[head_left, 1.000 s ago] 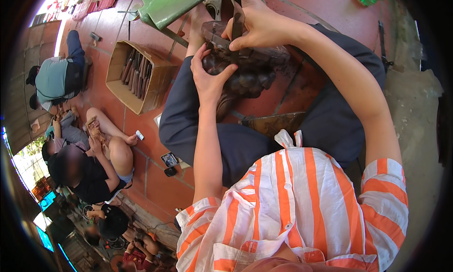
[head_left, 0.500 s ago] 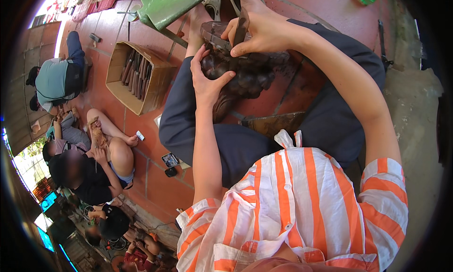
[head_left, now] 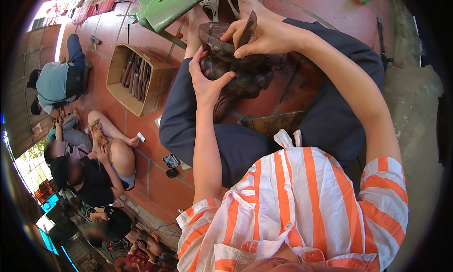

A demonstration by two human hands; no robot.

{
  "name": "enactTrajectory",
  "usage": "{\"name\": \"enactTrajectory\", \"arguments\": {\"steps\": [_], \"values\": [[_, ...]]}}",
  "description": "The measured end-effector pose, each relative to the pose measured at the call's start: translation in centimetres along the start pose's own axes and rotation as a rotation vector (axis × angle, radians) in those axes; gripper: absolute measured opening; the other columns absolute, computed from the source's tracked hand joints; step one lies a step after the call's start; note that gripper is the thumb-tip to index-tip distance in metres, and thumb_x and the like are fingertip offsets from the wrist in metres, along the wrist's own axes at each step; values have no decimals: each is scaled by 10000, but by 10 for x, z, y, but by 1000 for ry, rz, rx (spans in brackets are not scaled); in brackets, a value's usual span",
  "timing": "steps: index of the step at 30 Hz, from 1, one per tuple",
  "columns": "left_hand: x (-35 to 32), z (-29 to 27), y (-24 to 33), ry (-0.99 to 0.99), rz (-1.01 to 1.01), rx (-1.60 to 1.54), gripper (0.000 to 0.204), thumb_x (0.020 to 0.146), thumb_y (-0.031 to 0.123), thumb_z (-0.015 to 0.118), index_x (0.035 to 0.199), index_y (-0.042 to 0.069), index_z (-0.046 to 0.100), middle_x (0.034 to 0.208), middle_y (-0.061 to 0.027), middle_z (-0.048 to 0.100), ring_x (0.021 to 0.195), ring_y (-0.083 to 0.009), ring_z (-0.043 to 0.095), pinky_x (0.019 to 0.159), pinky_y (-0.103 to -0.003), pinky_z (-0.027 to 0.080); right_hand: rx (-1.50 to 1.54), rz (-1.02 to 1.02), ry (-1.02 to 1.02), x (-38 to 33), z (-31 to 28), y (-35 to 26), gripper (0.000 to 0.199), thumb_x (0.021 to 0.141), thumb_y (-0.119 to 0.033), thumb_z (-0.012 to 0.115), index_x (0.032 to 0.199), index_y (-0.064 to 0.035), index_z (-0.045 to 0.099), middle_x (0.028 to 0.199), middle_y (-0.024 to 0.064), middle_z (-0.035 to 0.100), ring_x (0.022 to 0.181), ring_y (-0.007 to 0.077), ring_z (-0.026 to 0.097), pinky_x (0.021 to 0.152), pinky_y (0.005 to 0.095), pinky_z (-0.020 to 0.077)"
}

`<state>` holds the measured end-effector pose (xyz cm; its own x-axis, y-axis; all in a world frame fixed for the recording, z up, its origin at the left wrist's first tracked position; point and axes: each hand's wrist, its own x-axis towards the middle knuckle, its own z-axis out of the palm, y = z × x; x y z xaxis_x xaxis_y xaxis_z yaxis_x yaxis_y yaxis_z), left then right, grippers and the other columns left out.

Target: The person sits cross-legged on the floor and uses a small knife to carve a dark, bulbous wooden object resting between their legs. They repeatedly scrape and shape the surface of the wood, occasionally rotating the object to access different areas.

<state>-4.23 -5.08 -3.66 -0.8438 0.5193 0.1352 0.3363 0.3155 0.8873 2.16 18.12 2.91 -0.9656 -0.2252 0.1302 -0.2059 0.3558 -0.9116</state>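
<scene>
Between my legs sits a dark brown, glossy carving with many rounded lumps and a flat round end. My left hand grips its near left side, thumb and fingers spread around the lumps. My right hand pinches a dark, narrow tool like a knife or scraper, one pointed end sticking up past the fingers. Its lower end lies against or close over the carving; the exact contact is hidden by the hand.
To the left, a cardboard box holds several brown-handled tools. A green plastic chair stands ahead. A phone lies on the tiled floor by my left knee. Several people sit working at the left; a concrete ledge runs along the right.
My right hand has shifted slightly right and down, and the tool's upper end leans more to the right. My left hand stays on the carving.
</scene>
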Motion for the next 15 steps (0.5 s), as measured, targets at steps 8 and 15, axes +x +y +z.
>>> {"name": "enactTrajectory", "arguments": {"steps": [8,15], "values": [[-2,13,5,99,18,122,902,574,221,899,1331,39,443,1231,-140,512,1180,-267,467,1013,-381,386,-34,-43,0,-1,-1,3,151,846,-122,669,901,12,624,1090,132,647,998,273,628,869,342,494],[0,4,-10,92,-80,-452,749,737,232,825,1338,-5,448,1273,-143,521,1151,-202,507,992,-324,398,-14,-35,139,-15,-7,-2,124,858,-90,661,880,29,635,1095,118,662,954,183,620,844,313,485]]}}
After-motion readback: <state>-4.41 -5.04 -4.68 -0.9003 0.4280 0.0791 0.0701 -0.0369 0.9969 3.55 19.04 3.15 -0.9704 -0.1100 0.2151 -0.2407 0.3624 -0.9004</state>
